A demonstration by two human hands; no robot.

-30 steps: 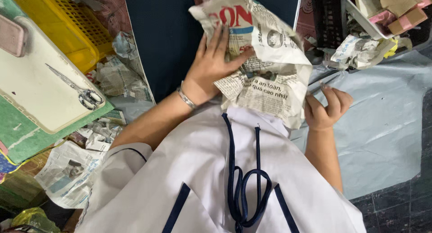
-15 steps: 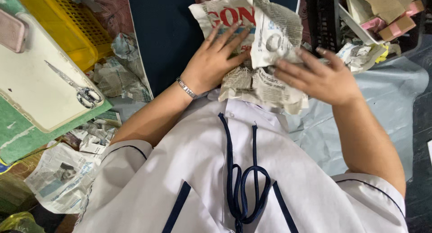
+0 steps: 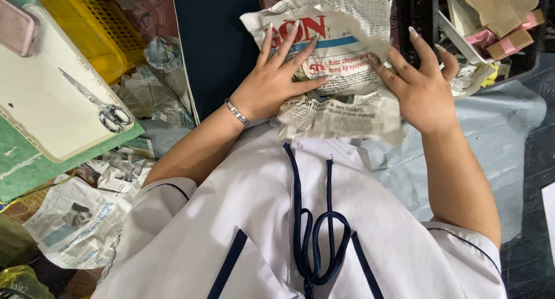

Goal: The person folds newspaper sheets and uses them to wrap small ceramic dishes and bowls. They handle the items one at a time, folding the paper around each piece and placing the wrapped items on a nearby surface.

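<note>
Under both hands: crumpled newspaper (image 3: 341,73); left hand (image 3: 277,82), right hand (image 3: 419,85) pressing flat, fingers spread.

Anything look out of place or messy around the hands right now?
Yes. Both the left hand and right hand press a crumpled newspaper bundle. Torn newspaper scraps litter the area to the left, below the scissors lying on a white board.

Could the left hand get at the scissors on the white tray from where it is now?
Probably yes. The left hand lies flat on the newspaper, holding nothing, and the scissors lie uncovered on the white tray to its left with nothing between.
</note>
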